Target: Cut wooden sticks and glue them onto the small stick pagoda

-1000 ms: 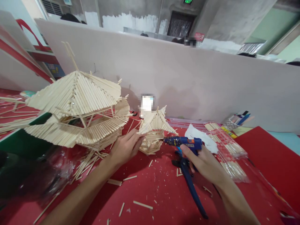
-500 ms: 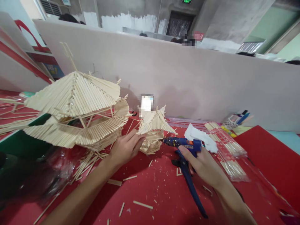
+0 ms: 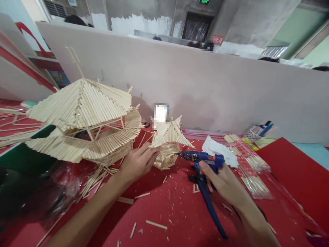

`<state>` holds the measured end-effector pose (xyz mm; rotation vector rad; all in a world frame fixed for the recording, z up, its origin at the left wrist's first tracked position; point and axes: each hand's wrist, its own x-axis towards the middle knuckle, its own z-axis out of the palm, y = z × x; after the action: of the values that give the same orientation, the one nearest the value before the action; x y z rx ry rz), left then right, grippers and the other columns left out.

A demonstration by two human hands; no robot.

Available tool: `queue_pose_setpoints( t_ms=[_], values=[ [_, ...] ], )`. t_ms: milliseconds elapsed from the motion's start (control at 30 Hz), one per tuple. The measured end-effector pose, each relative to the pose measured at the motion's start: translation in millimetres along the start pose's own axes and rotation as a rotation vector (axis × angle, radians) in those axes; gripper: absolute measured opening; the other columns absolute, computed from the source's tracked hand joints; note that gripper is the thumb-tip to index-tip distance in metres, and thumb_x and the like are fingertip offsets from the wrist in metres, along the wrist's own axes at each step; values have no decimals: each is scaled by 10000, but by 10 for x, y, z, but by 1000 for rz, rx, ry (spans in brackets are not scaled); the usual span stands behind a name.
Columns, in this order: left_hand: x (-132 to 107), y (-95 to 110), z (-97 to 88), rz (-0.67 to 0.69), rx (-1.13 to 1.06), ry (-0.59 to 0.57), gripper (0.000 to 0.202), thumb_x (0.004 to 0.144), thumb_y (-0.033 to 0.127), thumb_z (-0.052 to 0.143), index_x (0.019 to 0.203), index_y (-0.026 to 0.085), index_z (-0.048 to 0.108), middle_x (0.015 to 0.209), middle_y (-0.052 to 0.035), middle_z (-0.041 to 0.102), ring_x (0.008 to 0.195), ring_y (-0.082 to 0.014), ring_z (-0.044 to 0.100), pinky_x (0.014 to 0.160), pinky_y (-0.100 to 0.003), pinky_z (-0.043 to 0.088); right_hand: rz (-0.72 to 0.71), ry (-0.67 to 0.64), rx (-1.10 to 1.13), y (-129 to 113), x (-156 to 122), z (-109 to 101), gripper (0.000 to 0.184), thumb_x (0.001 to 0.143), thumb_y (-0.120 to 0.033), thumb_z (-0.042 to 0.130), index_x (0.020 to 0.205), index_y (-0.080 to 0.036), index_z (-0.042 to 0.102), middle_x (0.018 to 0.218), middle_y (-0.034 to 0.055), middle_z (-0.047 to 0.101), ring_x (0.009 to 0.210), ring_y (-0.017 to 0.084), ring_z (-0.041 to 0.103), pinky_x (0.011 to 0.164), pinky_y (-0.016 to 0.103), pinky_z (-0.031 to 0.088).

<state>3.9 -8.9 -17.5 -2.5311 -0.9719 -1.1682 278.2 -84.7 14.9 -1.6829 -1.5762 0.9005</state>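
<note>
Glue gun (image 3: 209,158) held in right hand (image 3: 218,176), nozzle (image 3: 179,154) by small stick pavilion (image 3: 170,136), left hand (image 3: 137,160) against it, grip unclear: slip could burn that hand.

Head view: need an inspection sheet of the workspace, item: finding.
Surface: red tabletop, strewn with stick offcuts.
Job's things: small stick pavilion beside a larger stick pavilion; blue glue gun, nozzle aimed at the small one, contact unclear.
Clutter: blue-handled cutter, bagged sticks, white tissue or cloth.
Left hand: at the small pavilion's left roof corner, grip hidden.
Right hand: gripping the glue gun.
Cables: dark strip by the right forearm, possibly a cord.
Surroundings: pale partition behind.
</note>
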Motion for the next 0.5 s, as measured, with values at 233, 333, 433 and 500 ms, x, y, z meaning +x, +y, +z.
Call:
queue_pose_setpoints(
  t_ms=[233,333,433,500],
  values=[
    [8,3,-7,-5,3,-5,165,972,214,510,925,180,665,821,-34,725,711,-136,693,657,-227,545,-7,-17,-37,-55,-19,6,463,919,-604,475,636,-239,514,428,-37,519,426,169,549,507,286,442],
    [9,-2,-5,3,3,-3,160,973,213,512,925,176,660,827,-36,727,725,-142,696,651,-230,543,9,-30,34,-52,-25,24,471,907,-629,483,670,-226,544,417,-45,497,409,154,517,476,268,416],
    [8,-11,-5,19,5,-4,149,973,206,512,941,175,654,824,-33,727,732,-146,699,648,-234,541,18,-42,89,-16,-24,33,495,901,-641,494,643,-220,525,413,-42,483,406,144,499,463,259,397],
    [8,-20,-9,27,3,-3,144,974,204,511,952,175,650,813,-28,727,722,-144,699,649,-233,541,16,-51,116,32,-29,37,475,908,-626,501,679,-212,541,428,-44,491,415,143,512,466,255,399]
  ],
)
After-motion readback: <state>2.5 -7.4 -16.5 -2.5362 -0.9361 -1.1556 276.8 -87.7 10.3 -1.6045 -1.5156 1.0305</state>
